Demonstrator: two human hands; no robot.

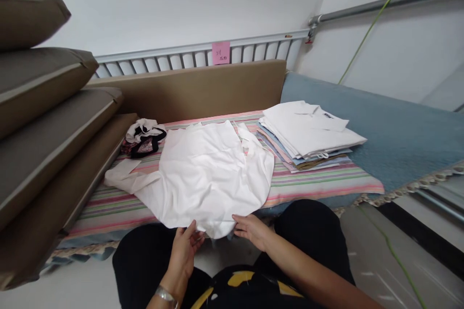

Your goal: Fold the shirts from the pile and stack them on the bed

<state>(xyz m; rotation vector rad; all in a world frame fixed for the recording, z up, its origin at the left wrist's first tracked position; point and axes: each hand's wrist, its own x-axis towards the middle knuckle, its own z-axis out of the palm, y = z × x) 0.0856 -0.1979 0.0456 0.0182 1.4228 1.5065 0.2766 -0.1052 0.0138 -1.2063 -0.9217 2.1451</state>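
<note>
A white long-sleeved shirt (pixel 212 166) lies spread on a striped cloth, somewhat wrinkled, with its curved hem toward me. One sleeve stretches out to the left, and the other lies folded along the right side. At the left part of the hem is my left hand (pixel 185 247), thumb raised at the fabric's edge and fingers apart. My right hand (pixel 251 231) meets the hem further right, its fingers loosely stretched and spread. Neither hand shows a firm grip on the fabric. To the right sits a stack of folded shirts (pixel 308 130) with a white one on top.
Brown cushions (pixel 47 116) are piled at the left. A crumpled black-and-white garment (pixel 145 137) lies beside them. Behind the striped cloth (pixel 297 186) stand a brown backrest panel (pixel 203 89) and a radiator (pixel 174 60) with a pink note (pixel 221 52). A blue cover (pixel 377 120) extends right.
</note>
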